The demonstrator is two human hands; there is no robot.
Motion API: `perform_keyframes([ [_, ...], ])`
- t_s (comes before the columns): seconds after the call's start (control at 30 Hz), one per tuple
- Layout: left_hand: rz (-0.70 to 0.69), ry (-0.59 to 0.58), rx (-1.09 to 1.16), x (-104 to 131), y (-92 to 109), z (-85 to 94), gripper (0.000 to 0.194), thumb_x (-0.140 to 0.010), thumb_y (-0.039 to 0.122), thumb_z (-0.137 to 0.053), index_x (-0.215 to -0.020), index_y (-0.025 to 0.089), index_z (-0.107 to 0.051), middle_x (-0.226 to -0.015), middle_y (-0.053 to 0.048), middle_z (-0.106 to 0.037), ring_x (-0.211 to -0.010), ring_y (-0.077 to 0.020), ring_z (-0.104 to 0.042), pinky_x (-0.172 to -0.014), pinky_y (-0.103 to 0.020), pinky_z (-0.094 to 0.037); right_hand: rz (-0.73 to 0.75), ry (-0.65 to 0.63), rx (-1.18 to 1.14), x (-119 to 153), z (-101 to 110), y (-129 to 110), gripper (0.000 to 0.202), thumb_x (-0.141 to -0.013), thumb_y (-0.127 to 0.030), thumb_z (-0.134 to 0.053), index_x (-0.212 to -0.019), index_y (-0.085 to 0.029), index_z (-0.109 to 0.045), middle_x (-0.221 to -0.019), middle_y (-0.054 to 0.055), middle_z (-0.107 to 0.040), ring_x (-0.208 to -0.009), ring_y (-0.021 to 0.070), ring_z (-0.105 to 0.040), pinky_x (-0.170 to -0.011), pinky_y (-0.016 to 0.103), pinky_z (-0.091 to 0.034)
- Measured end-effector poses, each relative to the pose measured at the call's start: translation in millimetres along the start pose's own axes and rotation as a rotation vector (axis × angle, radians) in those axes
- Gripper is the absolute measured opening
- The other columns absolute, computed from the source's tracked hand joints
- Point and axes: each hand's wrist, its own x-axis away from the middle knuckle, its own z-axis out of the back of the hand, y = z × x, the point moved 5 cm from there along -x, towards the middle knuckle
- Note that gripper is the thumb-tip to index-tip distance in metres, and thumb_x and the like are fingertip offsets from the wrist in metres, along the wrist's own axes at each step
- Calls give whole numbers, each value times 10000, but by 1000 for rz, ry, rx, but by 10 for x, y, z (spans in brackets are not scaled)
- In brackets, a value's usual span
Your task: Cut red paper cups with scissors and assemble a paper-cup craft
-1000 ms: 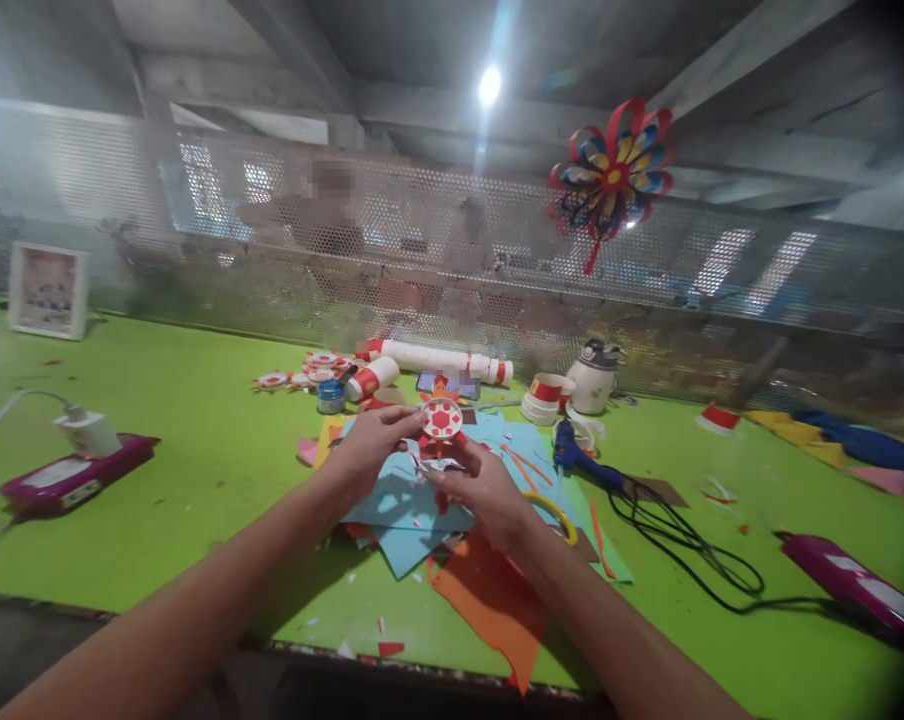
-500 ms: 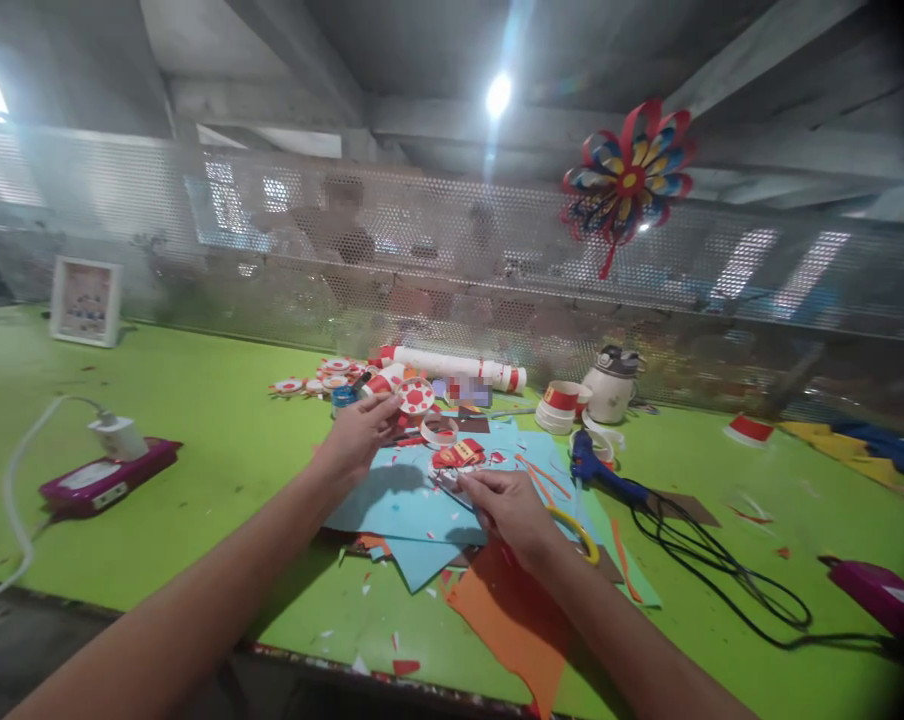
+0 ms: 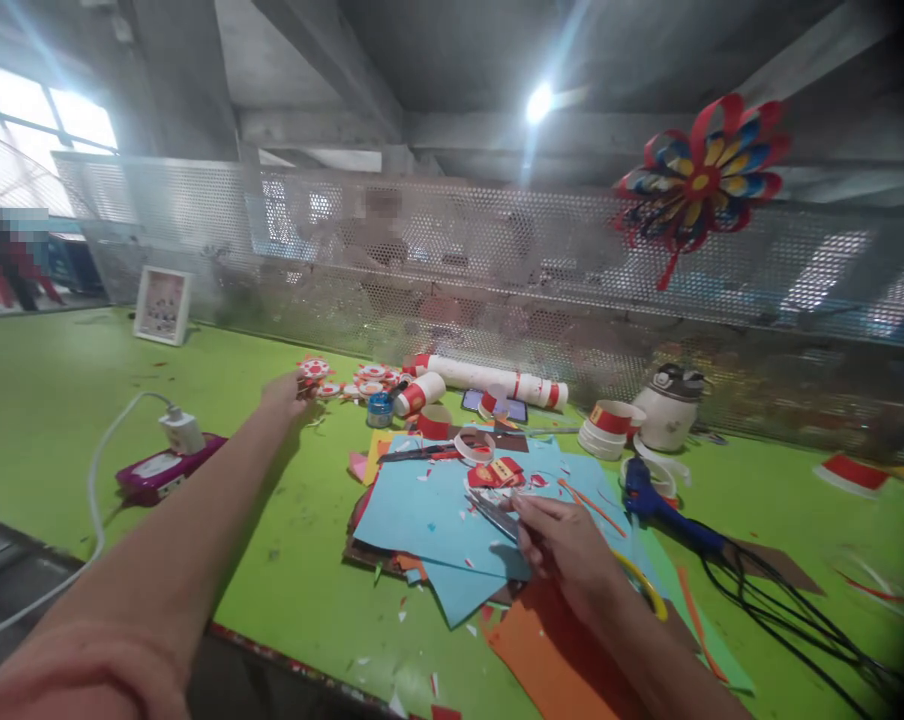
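Note:
My left hand (image 3: 283, 392) is stretched out to the far left, its fingers closed on a red and white paper disc (image 3: 315, 369) beside several similar discs (image 3: 372, 376). Over the light blue paper (image 3: 414, 508), my right hand (image 3: 561, 535) is closed around scissors; their grey blades (image 3: 495, 513) point to the upper left and a yellow handle (image 3: 645, 583) shows past the wrist. Red and gold paper pieces (image 3: 497, 472) lie just beyond the blades. A white paper ring (image 3: 474, 446) rests behind them.
Behind the papers are a blue jar (image 3: 379, 409), a long white tube (image 3: 489, 378), stacked paper rings (image 3: 602, 430) and a flask (image 3: 669, 405). A blue glue gun (image 3: 669, 512) with black cable lies right. A purple power strip (image 3: 156, 478) is at left.
My left hand has moved away to the left with the paper disc, over to the other discs. My right hand stays over the blue paper. The view has turned left.

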Motion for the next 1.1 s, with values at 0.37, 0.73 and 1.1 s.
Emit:
perform_keyframes([
  [0.37, 46, -459, -206, 1298, 218, -1072, 122, -796, 65, -644, -888, 57, -724, -751, -120, -698, -650, -180, -645, -543, -253, -543, 235, 62, 118, 74, -8, -361, 478, -752, -432, -707, -1180, -223, -663, -1138, 89, -640, -955, 232, -596, -747, 338, -528],
  [0.73, 229, -846, -358, 2217, -604, -1561, 85, -748, 108, -706, -668, 87, -724, -594, -71, -645, -476, -100, -562, -442, -181, -473, 235, -255, -25, 183, -222, -417, 256, -818, -407, -636, -900, -167, -670, -646, 2, -647, -650, 159, -611, -730, 328, -497],
  [1.1, 200, -511, -165, 1508, -624, -1277, 38, -778, 56, -644, -762, 65, -678, -734, -95, -676, -602, -140, -633, -533, -223, -545, 110, -216, -100, 206, -115, -385, 413, -810, -577, -576, -677, -191, -515, -368, -109, -369, -355, 56, -264, -403, 203, -225],
])
